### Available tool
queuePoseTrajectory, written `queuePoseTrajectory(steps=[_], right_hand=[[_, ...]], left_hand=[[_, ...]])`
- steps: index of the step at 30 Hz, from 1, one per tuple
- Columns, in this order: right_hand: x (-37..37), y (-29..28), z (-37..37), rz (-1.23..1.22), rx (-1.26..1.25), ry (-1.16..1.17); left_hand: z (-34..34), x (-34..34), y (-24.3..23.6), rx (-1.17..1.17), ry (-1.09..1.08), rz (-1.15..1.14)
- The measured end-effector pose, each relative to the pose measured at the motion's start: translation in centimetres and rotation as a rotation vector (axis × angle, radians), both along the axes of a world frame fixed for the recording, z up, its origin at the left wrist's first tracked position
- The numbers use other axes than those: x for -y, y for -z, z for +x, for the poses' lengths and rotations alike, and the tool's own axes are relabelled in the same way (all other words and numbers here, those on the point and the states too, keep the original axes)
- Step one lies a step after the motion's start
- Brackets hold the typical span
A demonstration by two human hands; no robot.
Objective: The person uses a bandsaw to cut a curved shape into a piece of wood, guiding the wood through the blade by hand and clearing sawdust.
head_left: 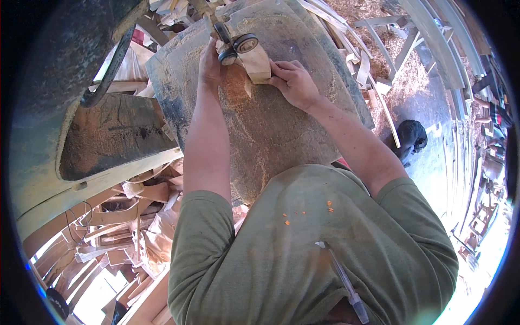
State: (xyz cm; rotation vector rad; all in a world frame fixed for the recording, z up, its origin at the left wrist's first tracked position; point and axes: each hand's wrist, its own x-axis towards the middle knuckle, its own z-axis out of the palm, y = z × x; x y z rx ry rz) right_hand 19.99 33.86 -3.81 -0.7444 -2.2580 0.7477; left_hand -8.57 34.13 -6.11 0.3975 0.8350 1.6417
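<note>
A pale wooden block (255, 64) with a curved side stands on the dusty saw table (281, 127). My right hand (294, 82) is closed on the block's right side, fingers bent and thumb against its near edge. My left hand (209, 66) is at the block's left, beside the saw's guide wheels (233, 44); the wheels and the wrist hide its fingers. The black-rimmed wheels sit over the block and cover part of it. A thin pointed sliver of wood (248, 88) shows at the block's near end. The saw blade cannot be made out.
The saw's big painted frame (51, 157) rises at the left. Offcuts (116, 227) lie heaped below it. Long wooden strips (352, 38) lie off the table's right edge, near a dark rounded object (411, 135). A pen (346, 281) hangs at my shirt collar.
</note>
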Motion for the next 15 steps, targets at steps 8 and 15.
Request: queuePoseTrajectory(steps=[8,15], right_hand=[[-0.3,0.8,-0.2,0.09,0.006,0.013],[-0.2,0.9,-0.4,0.062,0.018,0.015]], left_hand=[[0.0,-0.3,0.2,-0.006,-0.022,-0.059],[-0.2,-0.1,0.1,0.014,-0.027,-0.051]])
